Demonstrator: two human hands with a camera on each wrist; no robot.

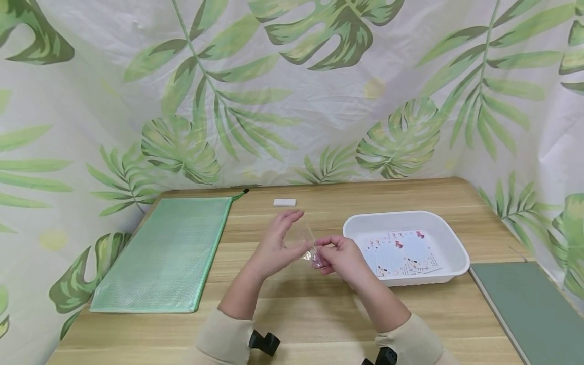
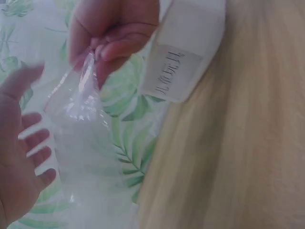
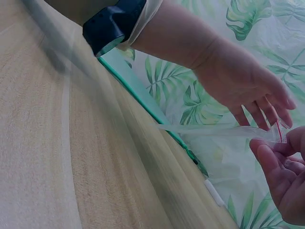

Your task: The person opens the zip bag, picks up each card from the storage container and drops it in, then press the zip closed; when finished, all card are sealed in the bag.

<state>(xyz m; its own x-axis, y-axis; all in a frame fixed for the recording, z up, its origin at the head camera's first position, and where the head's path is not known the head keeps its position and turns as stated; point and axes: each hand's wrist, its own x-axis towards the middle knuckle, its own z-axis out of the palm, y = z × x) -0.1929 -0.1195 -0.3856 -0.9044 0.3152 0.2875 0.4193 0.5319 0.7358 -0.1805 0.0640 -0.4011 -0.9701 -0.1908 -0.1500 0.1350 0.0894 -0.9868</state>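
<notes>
A clear plastic zip bag [image 1: 304, 244] hangs from my right hand [image 1: 345, 261], which pinches it near its top edge between thumb and fingers. In the left wrist view the bag [image 2: 88, 129] is long, see-through and glossy. A red line marks its top in the right wrist view, close to the right fingertips [image 3: 264, 148]. My left hand [image 1: 274, 248] is beside the bag on the left, fingers spread and relaxed, with nothing gripped. Both hands are above the middle of the wooden table [image 1: 292, 324].
Right of the hands stands a white plastic tray [image 1: 456, 253] with printed paper sheets [image 1: 401, 253] inside. A green mesh zip pouch [image 1: 164, 253] lies at left. A small white block [image 1: 284, 203] sits behind the hands. A grey-green flat board [image 1: 534, 304] lies at the right edge.
</notes>
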